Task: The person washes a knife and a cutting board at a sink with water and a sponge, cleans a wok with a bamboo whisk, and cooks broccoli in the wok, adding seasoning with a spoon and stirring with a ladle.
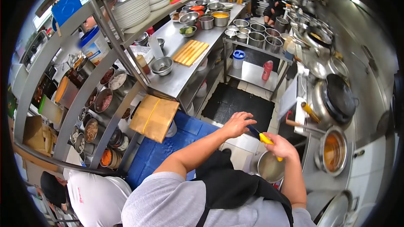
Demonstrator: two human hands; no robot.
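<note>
My right hand (282,146) is closed around the yellow handle of a knife (265,138). Its dark blade points up and left toward my left hand (237,125). That hand is held out with its fingers stretched, close to the blade tip; whether the two touch I cannot tell. Below my right hand stands a large metal pot (270,169), partly hidden by the forearm, with pale contents. Both hands are in the air over the tiled floor, in front of my black apron (229,180).
A steel worktable (168,82) on the left bears a wooden cutting board (191,52) and bowls. On the right, the stove line carries a wok (340,96) and a pot of orange liquid (332,151). A black mat (240,105) lies ahead. A person in white (94,197) is at lower left.
</note>
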